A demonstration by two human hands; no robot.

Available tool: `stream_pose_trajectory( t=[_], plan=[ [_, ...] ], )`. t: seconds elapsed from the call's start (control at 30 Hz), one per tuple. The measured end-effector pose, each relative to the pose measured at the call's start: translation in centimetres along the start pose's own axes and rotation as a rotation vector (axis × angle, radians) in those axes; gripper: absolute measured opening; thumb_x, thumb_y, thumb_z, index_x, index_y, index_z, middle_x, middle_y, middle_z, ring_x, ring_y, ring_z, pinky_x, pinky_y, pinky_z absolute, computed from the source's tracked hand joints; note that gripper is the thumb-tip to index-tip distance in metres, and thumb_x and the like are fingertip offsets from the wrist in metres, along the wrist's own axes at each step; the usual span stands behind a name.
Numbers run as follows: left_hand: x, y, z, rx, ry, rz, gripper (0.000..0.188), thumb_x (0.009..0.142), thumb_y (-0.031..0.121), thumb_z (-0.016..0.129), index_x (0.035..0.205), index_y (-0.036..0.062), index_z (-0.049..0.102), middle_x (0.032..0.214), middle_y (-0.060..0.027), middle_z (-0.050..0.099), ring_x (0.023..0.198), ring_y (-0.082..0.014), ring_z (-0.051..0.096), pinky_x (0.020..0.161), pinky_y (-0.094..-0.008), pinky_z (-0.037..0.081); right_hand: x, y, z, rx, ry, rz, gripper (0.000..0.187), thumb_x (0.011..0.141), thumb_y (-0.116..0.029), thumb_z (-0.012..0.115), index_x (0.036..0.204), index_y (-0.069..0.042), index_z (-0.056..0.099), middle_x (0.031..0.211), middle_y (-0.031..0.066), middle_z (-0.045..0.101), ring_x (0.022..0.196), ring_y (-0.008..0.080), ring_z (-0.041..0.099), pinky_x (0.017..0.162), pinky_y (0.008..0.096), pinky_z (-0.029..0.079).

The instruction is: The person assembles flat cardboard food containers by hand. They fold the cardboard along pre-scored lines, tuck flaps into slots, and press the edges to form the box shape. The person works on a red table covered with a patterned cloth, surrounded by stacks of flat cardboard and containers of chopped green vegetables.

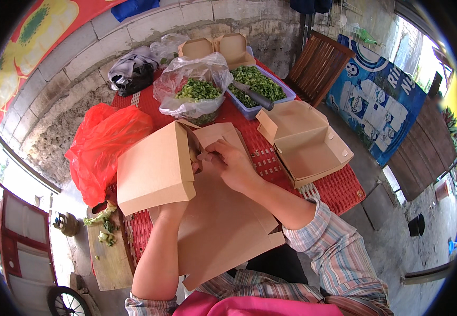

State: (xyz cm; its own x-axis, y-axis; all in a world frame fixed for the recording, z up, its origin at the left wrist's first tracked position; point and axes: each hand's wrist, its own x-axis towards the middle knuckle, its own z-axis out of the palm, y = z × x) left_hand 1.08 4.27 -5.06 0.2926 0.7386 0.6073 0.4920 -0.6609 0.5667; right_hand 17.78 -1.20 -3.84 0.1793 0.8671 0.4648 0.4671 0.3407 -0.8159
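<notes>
A brown cardboard box (152,171), partly folded, is tilted up over the left side of the table. My left hand (172,209) reaches up behind it and grips it; most of that hand is hidden, with some fingers showing at the box's right side. My right hand (234,164) is closed in a pinch at the same right side, its thumb and fingertips on a flap or tab. Under both arms lies a flat cardboard blank (228,221) with cut edges. To the right stands a folded cardboard box (313,150) with its lid up.
On the red woven table (344,189) sit a red plastic bag (104,142), a clear bag of chopped greens (198,90) and a blue tray (290,96) of chopped greens with a knife (255,97) on it. A cutting board (110,260) with vegetable scraps lies at left. A wooden chair (321,66) stands behind.
</notes>
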Motion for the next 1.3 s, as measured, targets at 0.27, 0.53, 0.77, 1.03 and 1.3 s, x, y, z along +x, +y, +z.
stream_pose_trajectory(
  t=[0.27, 0.53, 0.77, 1.03, 1.3],
  plan=[
    [0.3, 2.0, -1.1, -0.185, -0.11, -0.115, 0.023, 0.088, 0.02, 0.072, 0.104, 0.0059, 0.066, 0.093, -0.0059, 0.07, 0.086, -0.0193, 0.066, 0.078, -0.0346, 0.051, 0.2, 1.2, 0.1, 0.117, -0.08, 0.03, 0.014, 0.095, -0.002, 0.056, 0.107, 0.004, 0.063, 0.1, 0.0089, 0.059, 0.09, 0.0197, 0.059, 0.082, 0.0309, 0.047],
    [-0.2, 0.8, -0.1, 0.035, 0.052, 0.049, 0.017, 0.09, 0.015, 0.07, 0.103, 0.006, 0.066, 0.089, -0.0037, 0.069, 0.082, -0.0177, 0.064, 0.078, -0.0344, 0.051, 0.1, -1.1, -0.9, 0.152, -0.054, 0.136, 0.014, 0.091, -0.001, 0.064, 0.104, 0.002, 0.067, 0.092, 0.0068, 0.068, 0.083, 0.0142, 0.063, 0.077, 0.0287, 0.05],
    [0.0, 0.2, -0.1, -0.144, -0.054, -0.079, 0.019, 0.088, 0.015, 0.072, 0.104, 0.0057, 0.066, 0.096, -0.0048, 0.068, 0.086, -0.0166, 0.063, 0.077, -0.0324, 0.051, -0.2, -1.2, -0.6, 0.043, 0.019, -0.037, 0.011, 0.089, 0.002, 0.065, 0.099, 0.0, 0.068, 0.09, 0.0076, 0.069, 0.084, 0.0153, 0.066, 0.075, 0.029, 0.051],
    [-0.3, -1.0, -1.7, 0.353, 0.231, 0.261, 0.021, 0.088, 0.014, 0.072, 0.106, 0.0067, 0.065, 0.096, -0.0054, 0.067, 0.086, -0.0161, 0.063, 0.074, -0.0308, 0.051, 0.0, -1.9, -1.1, 0.138, 0.004, -0.146, 0.011, 0.087, 0.003, 0.064, 0.098, 0.001, 0.065, 0.09, 0.0128, 0.067, 0.08, 0.0256, 0.067, 0.07, 0.0344, 0.051],
    [0.7, 1.5, -2.1, -0.047, -0.027, 0.072, 0.017, 0.089, 0.008, 0.068, 0.106, 0.0069, 0.064, 0.093, -0.0047, 0.066, 0.084, -0.0128, 0.062, 0.072, -0.0276, 0.05, -0.4, -2.5, -1.6, 0.024, 0.016, -0.283, 0.01, 0.085, 0.004, 0.066, 0.094, 0.0, 0.064, 0.088, 0.0108, 0.065, 0.079, 0.0239, 0.065, 0.07, 0.0321, 0.051]
  ],
)
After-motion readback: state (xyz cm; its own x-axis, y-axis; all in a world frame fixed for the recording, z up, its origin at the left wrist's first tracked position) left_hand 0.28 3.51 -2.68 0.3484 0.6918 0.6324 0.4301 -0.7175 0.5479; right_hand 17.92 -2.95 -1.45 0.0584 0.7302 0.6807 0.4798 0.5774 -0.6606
